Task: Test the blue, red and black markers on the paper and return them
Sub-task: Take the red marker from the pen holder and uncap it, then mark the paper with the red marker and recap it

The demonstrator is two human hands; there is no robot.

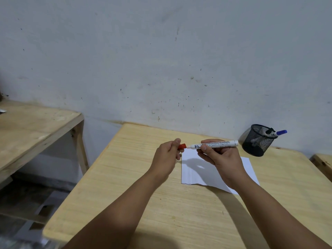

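Note:
My right hand [218, 155] grips the white barrel of the red marker [215, 144], held level above the white paper [199, 172]. My left hand [168, 155] pinches the marker's red cap [182, 146] at the tip end; a small gap shows between cap and barrel. The black mesh pen holder [256, 141] stands at the back right of the table. In it lean a blue-capped marker [280, 133] and a black-capped one [269, 132]. My hands cover part of the paper and cast a shadow on it.
The light wooden table [143, 186] stands against a scuffed pale wall. A second wooden table [36, 126] sits to the left, across a gap. Another wooden edge [323, 164] shows at the far right.

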